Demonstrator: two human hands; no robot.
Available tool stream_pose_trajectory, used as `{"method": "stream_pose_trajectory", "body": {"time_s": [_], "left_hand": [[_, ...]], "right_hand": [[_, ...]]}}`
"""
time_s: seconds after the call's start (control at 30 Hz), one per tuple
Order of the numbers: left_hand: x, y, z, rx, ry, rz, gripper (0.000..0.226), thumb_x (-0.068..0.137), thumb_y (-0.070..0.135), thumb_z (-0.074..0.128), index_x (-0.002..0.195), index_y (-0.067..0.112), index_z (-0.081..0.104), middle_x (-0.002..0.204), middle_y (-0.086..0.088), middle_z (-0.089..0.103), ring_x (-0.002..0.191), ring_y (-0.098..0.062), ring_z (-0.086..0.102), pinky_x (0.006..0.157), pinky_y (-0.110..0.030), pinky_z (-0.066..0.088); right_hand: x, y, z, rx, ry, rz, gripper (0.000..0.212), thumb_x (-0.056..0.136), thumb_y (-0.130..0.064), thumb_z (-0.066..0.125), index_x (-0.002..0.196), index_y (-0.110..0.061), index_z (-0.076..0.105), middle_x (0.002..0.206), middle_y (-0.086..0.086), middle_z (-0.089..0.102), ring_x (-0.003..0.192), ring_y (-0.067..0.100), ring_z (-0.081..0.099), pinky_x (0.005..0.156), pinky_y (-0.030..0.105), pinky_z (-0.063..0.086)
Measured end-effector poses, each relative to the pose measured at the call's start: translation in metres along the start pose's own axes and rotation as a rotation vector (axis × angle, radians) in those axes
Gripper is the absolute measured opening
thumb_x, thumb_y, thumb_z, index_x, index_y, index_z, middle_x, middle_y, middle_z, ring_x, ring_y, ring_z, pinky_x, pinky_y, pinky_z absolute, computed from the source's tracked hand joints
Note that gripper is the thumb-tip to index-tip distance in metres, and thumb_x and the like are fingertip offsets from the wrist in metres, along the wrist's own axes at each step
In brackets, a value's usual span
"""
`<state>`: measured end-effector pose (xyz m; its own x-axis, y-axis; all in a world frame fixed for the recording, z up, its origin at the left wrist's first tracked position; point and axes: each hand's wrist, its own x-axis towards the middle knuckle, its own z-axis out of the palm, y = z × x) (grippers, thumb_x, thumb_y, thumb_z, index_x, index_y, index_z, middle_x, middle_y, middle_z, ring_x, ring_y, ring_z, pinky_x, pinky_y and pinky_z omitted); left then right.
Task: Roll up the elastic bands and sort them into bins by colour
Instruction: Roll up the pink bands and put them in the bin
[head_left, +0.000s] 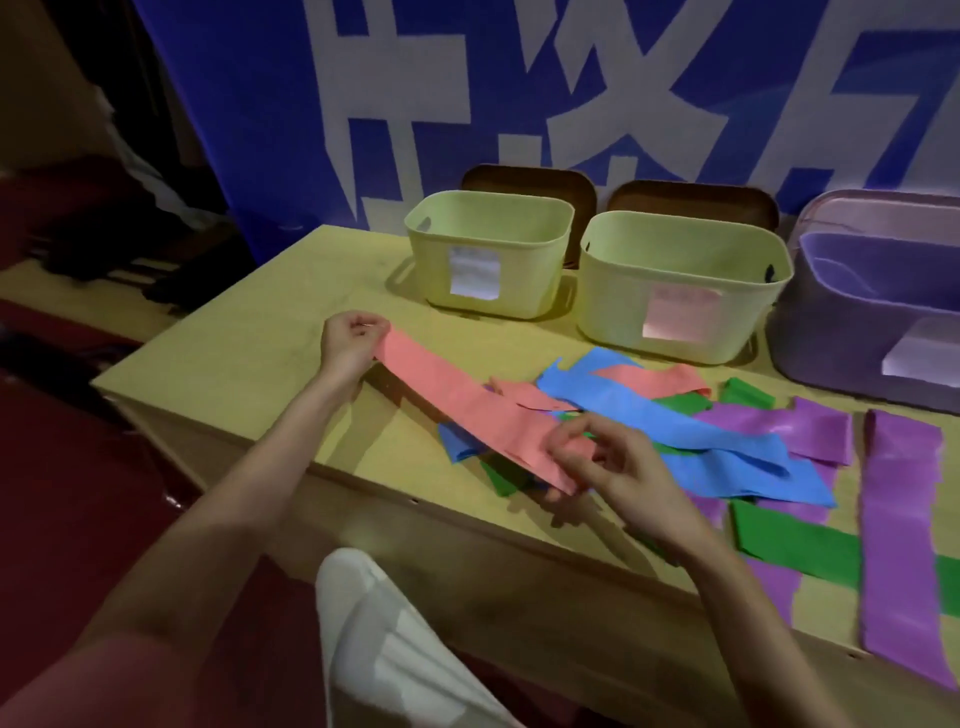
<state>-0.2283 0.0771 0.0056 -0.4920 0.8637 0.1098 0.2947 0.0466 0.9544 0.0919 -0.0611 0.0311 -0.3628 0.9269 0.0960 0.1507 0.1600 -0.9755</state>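
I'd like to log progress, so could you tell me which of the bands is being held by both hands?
The long pink band: the left hand pinches its far end, the right hand its near end; the rest lie loose.

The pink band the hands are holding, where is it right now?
In the head view the pink band stretches across the table's left-centre, from the left hand to the right hand, passing over the blue band pile.
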Motion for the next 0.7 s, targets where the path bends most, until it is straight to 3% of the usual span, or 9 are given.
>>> {"method": "stream_pose_trajectory", "body": {"time_s": [0.1,0.2,0.3,0.4,0.43,0.5,0.57,0.7], "left_hand": [[0.032,-0.006,-0.012,0.136,-0.012,0.014,0.002,0.085,0.009,0.068,0.086,0.01,0.067,0.089,-0.005,0.066,0.087,-0.017,0.061,0.073,-0.022,0.046],[0.06,-0.009,-0.012,0.269,-0.003,0.051,0.001,0.084,0.012,0.069,0.085,0.012,0.07,0.089,-0.002,0.067,0.089,-0.016,0.062,0.079,-0.023,0.048],[0.08,-0.012,-0.008,0.352,-0.021,0.084,0.004,0.084,0.014,0.068,0.087,0.013,0.071,0.089,0.0,0.068,0.087,-0.013,0.061,0.078,-0.021,0.046],[0.094,-0.018,0.0,0.427,-0.064,0.153,0.008,0.084,0.015,0.069,0.089,0.01,0.073,0.092,-0.002,0.07,0.088,-0.014,0.061,0.077,-0.02,0.044],[0.097,-0.019,0.002,0.443,-0.08,0.171,0.009,0.084,0.014,0.069,0.09,0.01,0.073,0.093,-0.003,0.071,0.088,-0.014,0.061,0.077,-0.021,0.044],[0.103,-0.023,0.006,0.47,-0.101,0.193,0.008,0.085,0.013,0.068,0.09,0.009,0.073,0.094,-0.003,0.071,0.088,-0.015,0.061,0.076,-0.021,0.044],[0.109,-0.025,0.01,0.487,-0.114,0.212,0.009,0.085,0.014,0.067,0.09,0.01,0.073,0.093,-0.003,0.071,0.088,-0.017,0.062,0.077,-0.023,0.046],[0.113,-0.026,0.018,0.508,-0.139,0.237,0.011,0.086,0.017,0.068,0.093,0.011,0.074,0.094,-0.003,0.071,0.087,-0.014,0.061,0.074,-0.021,0.043]], "right_hand": [[0.02,0.009,0.037,-0.031,-0.082,0.085,0.003,0.088,0.0,0.064,0.091,-0.001,0.064,0.068,0.013,0.067,0.057,0.019,0.064,0.056,0.033,0.052],[0.038,0.016,0.068,-0.07,-0.178,0.12,0.021,0.079,0.002,0.073,0.097,-0.008,0.065,0.072,0.005,0.062,0.059,0.01,0.058,0.058,0.02,0.047],[0.052,0.017,0.092,-0.008,-0.244,0.112,0.028,0.08,0.014,0.065,0.104,0.001,0.061,0.077,0.002,0.065,0.061,0.003,0.063,0.066,0.016,0.052],[0.066,0.023,0.111,-0.116,-0.173,-0.004,0.016,0.084,0.003,0.066,0.096,-0.006,0.067,0.078,0.007,0.07,0.066,0.013,0.067,0.069,0.027,0.054],[0.07,0.026,0.116,-0.191,-0.146,-0.061,0.012,0.083,-0.003,0.069,0.093,-0.011,0.071,0.08,0.005,0.069,0.068,0.011,0.065,0.067,0.025,0.053],[0.074,0.032,0.123,-0.427,-0.069,-0.19,0.013,0.079,-0.016,0.076,0.091,-0.021,0.076,0.092,-0.001,0.059,0.082,0.006,0.055,0.071,0.017,0.043],[0.077,0.035,0.129,-0.632,-0.01,-0.296,0.017,0.075,-0.025,0.08,0.092,-0.026,0.077,0.1,-0.001,0.046,0.094,0.012,0.043,0.078,0.019,0.037],[0.084,0.042,0.13,-0.651,-0.01,-0.406,0.015,0.075,-0.022,0.08,0.09,-0.024,0.077,0.097,-0.003,0.051,0.091,0.012,0.038,0.077,0.019,0.031]]}}
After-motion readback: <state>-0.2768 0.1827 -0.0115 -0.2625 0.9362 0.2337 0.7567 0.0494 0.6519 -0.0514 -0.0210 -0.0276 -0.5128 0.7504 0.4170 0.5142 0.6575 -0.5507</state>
